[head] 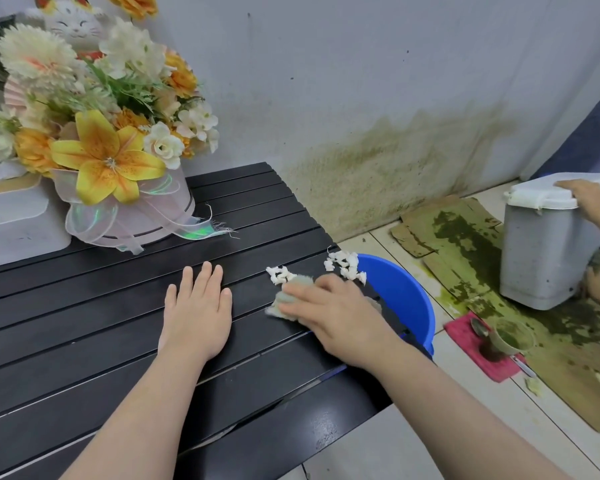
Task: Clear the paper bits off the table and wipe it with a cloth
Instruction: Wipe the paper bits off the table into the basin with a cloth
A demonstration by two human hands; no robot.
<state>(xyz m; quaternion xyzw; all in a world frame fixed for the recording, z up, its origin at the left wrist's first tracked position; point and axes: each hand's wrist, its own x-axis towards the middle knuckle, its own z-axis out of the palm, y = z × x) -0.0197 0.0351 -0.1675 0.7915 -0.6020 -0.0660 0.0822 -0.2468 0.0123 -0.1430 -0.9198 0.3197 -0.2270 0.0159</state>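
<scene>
Black slats form the surface (84,327) at centre frame. Your left hand (196,313) lies flat on it, fingers spread, holding nothing. Your right hand (336,317) presses a cloth (284,301) down beside paper bits (343,265) at the right edge, above a blue bucket (406,296).

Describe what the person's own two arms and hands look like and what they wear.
Both forearms come up from the bottom edge bare, with no sleeve showing. The left hand and the right hand wear no gloves, and no rings, watch or bracelet show on the fingers or wrists. The left hand's nails look short and unpainted. Nothing is marked on either arm.
</scene>
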